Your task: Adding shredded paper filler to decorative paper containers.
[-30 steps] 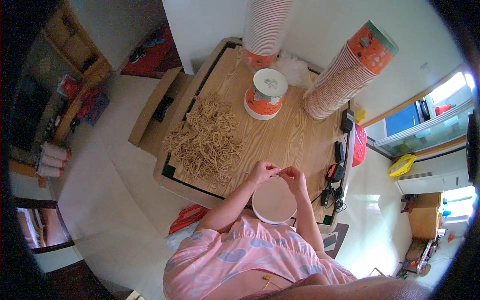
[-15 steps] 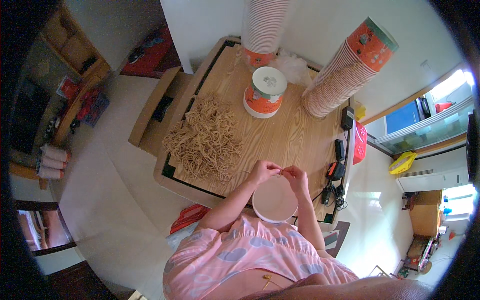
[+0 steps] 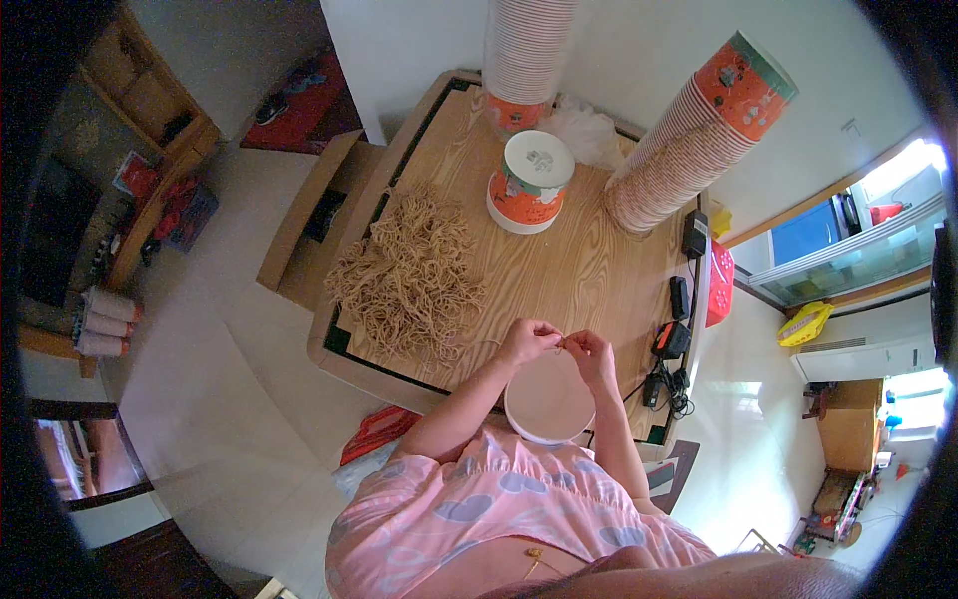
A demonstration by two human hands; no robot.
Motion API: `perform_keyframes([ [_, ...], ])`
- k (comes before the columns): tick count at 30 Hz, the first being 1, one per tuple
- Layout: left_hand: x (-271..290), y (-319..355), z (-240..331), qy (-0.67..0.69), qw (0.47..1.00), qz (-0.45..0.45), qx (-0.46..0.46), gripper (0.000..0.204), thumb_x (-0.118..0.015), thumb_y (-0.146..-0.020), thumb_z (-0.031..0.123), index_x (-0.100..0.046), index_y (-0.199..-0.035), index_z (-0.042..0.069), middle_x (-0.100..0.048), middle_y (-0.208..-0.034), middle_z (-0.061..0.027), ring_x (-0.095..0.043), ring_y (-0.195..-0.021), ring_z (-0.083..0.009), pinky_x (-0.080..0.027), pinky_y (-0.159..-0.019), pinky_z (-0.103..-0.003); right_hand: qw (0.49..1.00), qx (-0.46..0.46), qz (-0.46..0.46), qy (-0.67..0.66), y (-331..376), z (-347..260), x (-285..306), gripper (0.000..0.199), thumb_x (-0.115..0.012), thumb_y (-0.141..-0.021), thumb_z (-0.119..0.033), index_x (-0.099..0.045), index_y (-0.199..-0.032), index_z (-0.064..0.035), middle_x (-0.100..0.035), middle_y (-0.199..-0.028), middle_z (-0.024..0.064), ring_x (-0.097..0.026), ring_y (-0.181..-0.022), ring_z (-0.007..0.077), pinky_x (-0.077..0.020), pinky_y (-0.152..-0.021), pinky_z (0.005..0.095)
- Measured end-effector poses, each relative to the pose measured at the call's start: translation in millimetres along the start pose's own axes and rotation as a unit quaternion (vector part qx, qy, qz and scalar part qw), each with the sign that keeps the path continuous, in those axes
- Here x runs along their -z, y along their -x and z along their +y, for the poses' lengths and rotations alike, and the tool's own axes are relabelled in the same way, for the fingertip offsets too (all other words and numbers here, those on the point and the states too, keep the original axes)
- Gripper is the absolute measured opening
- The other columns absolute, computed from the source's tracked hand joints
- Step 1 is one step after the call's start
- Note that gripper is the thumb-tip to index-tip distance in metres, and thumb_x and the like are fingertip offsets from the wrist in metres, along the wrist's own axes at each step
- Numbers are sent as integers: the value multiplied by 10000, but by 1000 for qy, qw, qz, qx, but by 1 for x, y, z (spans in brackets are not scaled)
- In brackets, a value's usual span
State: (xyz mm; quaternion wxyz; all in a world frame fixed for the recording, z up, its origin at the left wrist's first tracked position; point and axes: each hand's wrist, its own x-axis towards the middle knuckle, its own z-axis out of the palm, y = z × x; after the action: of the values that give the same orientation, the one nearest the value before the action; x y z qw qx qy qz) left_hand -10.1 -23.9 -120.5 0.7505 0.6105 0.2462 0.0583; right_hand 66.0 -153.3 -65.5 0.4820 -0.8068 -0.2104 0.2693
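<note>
My left hand [image 3: 533,342] and my right hand [image 3: 591,354] meet fingertip to fingertip over the far rim of a white paper bucket [image 3: 549,401], which stands upright close to my body. Both hands are pinched on what looks like a thin tan string; only a tiny bit shows between the fingers. A loose heap of tan string [image 3: 409,280] lies on the table to the left of my hands. Beyond them, an orange and green paper bucket [image 3: 529,200] rests upside down, its white base facing up.
The wood-patterned table [image 3: 559,270] carries a tall stack of paper buckets [image 3: 689,140] leaning right, another stack [image 3: 529,60] at the back, and a crumpled plastic bag [image 3: 584,135]. Black adapters and cables [image 3: 669,344] line the right edge. A cardboard box [image 3: 309,235] stands left of the table.
My hands stay pinched together in nearly the same place above the bucket. The view has shifted very slightly; nothing else has visibly moved.
</note>
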Motion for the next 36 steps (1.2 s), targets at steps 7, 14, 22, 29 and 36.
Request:
perform_keyframes([
  [7,1,4,5,68,998,-7,13,113,-638,-751,82,-661,-843,21,-646,-782,-31,-590,-700,-97,-482,-663,-240,1000,8,4,1,1,-5,-1,73,-624,-776,-84,-626,-788,-12,-612,-682,12,-522,-622,61,-408,-554,212],
  [14,3,-2,-3,32,999,-26,23,127,-624,-761,67,-656,-872,15,-642,-779,-43,-588,-671,-108,-484,-632,-234,999,5,14,34,1,-3,-1,81,-622,-778,-92,-623,-797,-13,-615,-693,11,-527,-626,67,-409,-552,217],
  [22,12,-1,10,161,970,-110,145,188,-615,-772,107,-629,-940,23,-636,-783,-47,-585,-643,-114,-488,-595,-250,1000,3,14,22,0,3,-2,62,-616,-777,-87,-616,-791,-26,-597,-681,8,-520,-630,71,-405,-567,220],
  [29,20,-11,4,175,948,-189,187,160,-624,-763,154,-634,-845,18,-621,-731,-40,-576,-587,-107,-474,-523,-249,1000,8,3,28,0,0,-1,114,-636,-776,-129,-616,-795,-18,-631,-721,54,-587,-681,118,-467,-610,267],
  [36,22,-12,5,253,924,-188,216,139,-623,-777,162,-628,-807,26,-613,-699,-48,-567,-556,-111,-469,-494,-252,999,52,15,6,4,-10,-1,81,-648,-763,-95,-611,-803,-35,-611,-719,32,-538,-656,108,-439,-603,255],
])
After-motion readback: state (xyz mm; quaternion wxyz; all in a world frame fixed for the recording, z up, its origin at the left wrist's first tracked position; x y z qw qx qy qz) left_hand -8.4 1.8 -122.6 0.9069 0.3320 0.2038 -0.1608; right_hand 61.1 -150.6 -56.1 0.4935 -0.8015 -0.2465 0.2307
